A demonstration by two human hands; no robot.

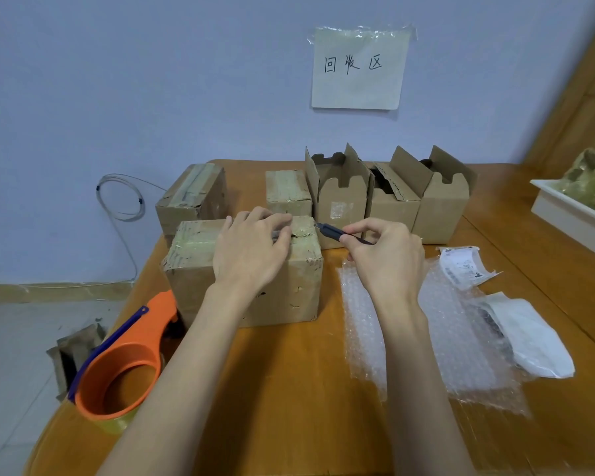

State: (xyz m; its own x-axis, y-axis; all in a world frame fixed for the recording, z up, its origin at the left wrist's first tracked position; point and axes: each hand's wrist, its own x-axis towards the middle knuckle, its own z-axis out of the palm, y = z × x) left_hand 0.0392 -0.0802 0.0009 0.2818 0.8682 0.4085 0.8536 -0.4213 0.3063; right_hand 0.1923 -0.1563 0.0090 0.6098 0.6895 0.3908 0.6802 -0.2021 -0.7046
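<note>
Left hand [251,249] is pressing down on the taped box [282,293], centre-left of frame, near edge of the bench [289,389]. Its fingers [275,221] are lying close together across the top, tips right at the tape seam (can't tell if the thumb is lifting a tape edge). Right hand [385,259] is pinching the cutter [328,231] pen-style between thumb and first fingers [358,231]. The tip is pointing left, hovering just beside the box's upper right corner, apparently not touching tape yet.

My read: slitting the top seam is the step in hand. Doing it well:
- left palm should be loading the box so it isn't sliding toward the dispenser [124,365] at lower left
- left fingertips should be coming off the seam line before the blade enters, since they're sitting in the cut path
- blade should be running shallow, tape depth only, since the contents are hidden
- stroke should be going along the seam and away from the holding hand

Bubble wrap [461,338] at right is lying outside the stroke, and the opened boxes [340,204] are standing just behind.
</note>
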